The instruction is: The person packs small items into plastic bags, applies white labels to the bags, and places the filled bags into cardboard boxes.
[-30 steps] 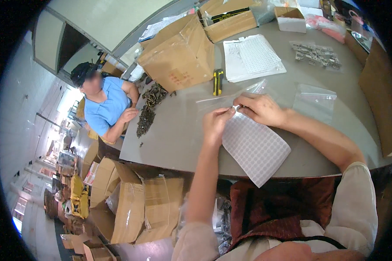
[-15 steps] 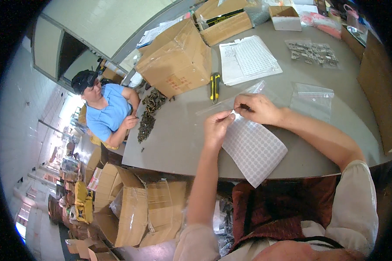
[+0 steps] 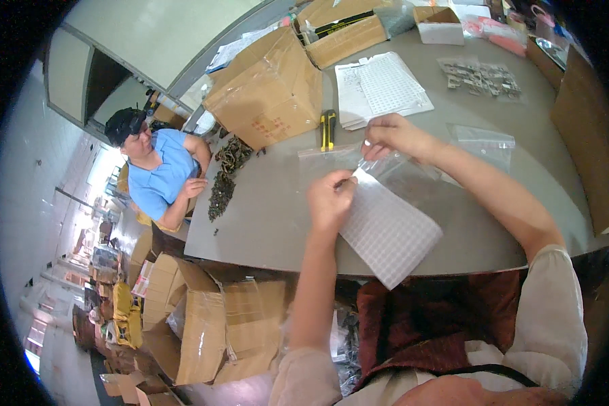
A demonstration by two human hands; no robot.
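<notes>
My left hand (image 3: 330, 199) pinches the upper corner of a sheet of round stickers (image 3: 391, 230), which slants down toward the table's near edge. Just above that corner, my right hand (image 3: 398, 137) is closed, with a small white sticker (image 3: 367, 143) at its fingertips. Under and around the right fingers lies a clear plastic bag (image 3: 318, 162), partly covered by the hand. Another clear zip bag (image 3: 484, 141) rests to the right, beyond my right forearm. A black and yellow utility knife (image 3: 327, 130) lies farther off.
Stacked papers (image 3: 379, 88) lie at the back, beside a large cardboard box (image 3: 271, 95). Bagged metal parts (image 3: 480, 78) are at back right. Dark small parts (image 3: 223, 189) are heaped at left, near a seated person in blue (image 3: 159, 166). Open cartons (image 3: 206, 325) stand below the table's left edge.
My right hand has moved up and away from the sheet's corner with a small sticker at its fingertips. My left hand still grips the sheet. The view has shifted slightly.
</notes>
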